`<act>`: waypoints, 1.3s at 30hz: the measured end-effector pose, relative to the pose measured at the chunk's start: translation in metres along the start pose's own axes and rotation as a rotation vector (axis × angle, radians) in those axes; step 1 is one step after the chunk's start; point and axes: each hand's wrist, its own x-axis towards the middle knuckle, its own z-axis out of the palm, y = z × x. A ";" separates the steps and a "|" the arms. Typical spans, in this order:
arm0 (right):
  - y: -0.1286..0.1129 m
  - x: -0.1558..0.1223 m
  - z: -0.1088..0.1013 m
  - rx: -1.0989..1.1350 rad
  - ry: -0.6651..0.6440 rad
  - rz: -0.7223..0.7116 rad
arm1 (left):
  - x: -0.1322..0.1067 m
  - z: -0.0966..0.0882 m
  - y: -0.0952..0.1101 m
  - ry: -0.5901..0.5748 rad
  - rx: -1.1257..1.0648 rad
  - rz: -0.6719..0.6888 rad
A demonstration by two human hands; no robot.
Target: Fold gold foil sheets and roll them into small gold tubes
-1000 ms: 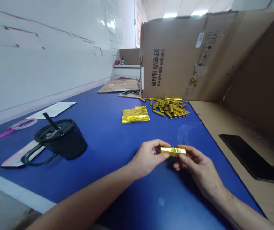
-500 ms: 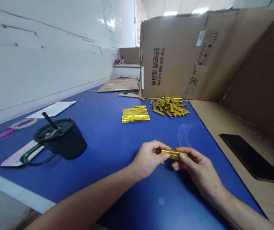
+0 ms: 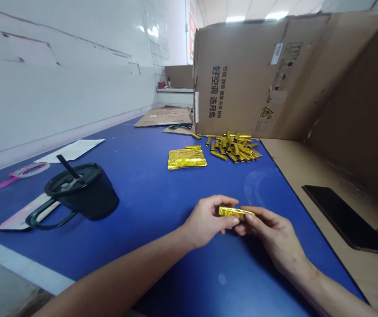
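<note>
Gold foil piece (image 3: 231, 212) sits right of the dark cup (image 3: 85, 193), held above the blue counter (image 3: 162, 198) — thin-looking material that could crease or buckle if the 2 thumbs press unevenly, or slip free should 1 grip slacken. It lies crosswise between thumb and fingers of the left hand (image 3: 205, 222), gripped toward the end nearer the cup — the right hand (image 3: 278, 235) pinches the end farther from it.
</note>
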 end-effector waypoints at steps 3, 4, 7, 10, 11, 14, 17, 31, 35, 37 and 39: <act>0.001 0.000 0.001 0.021 -0.031 0.002 | -0.001 0.000 -0.002 -0.005 0.047 0.000; 0.002 -0.001 0.002 0.030 -0.031 -0.001 | 0.000 0.000 -0.002 0.010 0.058 0.000; 0.001 -0.002 0.003 0.032 -0.019 -0.009 | 0.001 -0.001 0.000 0.051 0.073 -0.005; -0.002 -0.002 0.004 0.001 -0.012 0.000 | 0.001 -0.001 0.002 0.055 0.071 -0.017; -0.003 -0.003 0.004 -0.005 -0.009 0.004 | 0.000 -0.001 0.003 0.054 0.068 -0.022; -0.005 -0.003 0.004 -0.007 -0.007 0.016 | 0.000 0.001 0.003 0.050 0.058 -0.034; -0.002 -0.003 0.003 0.018 -0.022 0.028 | 0.000 0.001 0.001 0.043 0.067 -0.028; 0.003 -0.004 0.003 0.047 -0.079 0.036 | 0.001 -0.003 -0.005 0.097 0.163 0.118; 0.003 -0.004 0.003 0.054 -0.077 0.081 | 0.001 0.001 -0.005 0.108 0.085 0.071; 0.005 -0.003 0.002 0.054 -0.050 0.076 | 0.002 0.003 -0.004 0.114 0.010 0.039; 0.006 -0.002 0.001 0.066 -0.032 0.064 | 0.002 0.003 -0.004 0.109 -0.017 0.008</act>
